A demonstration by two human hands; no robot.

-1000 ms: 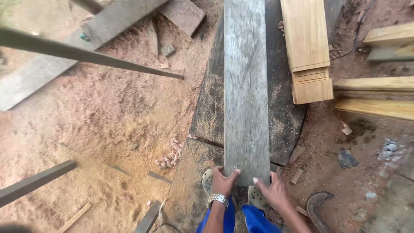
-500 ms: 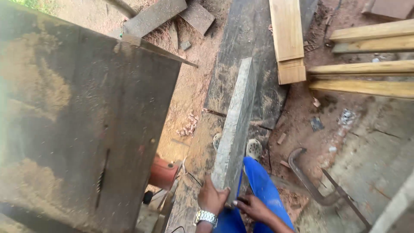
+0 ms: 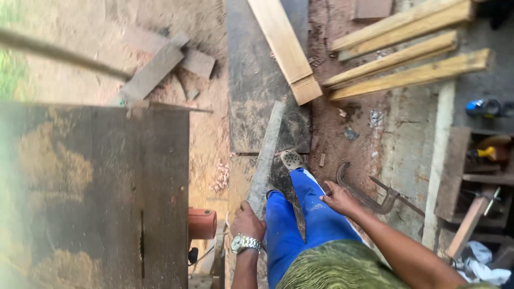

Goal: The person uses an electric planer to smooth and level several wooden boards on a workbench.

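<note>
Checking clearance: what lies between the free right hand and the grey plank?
In the head view, the person's blue-trousered leg lies between the right hand and the grey plank.

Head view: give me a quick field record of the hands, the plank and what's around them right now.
left hand: gripped on the near end of the grey plank, wristwatch on the wrist
right hand: open, off the plank, beside the blue trouser leg
plank: turned on edge, running away from the person, far end over the dark board on the ground
left of plank: saw table dusted with sawdust, red motor at its side
right of person: metal clamp on the ground
far right: pale planks stacked
</note>
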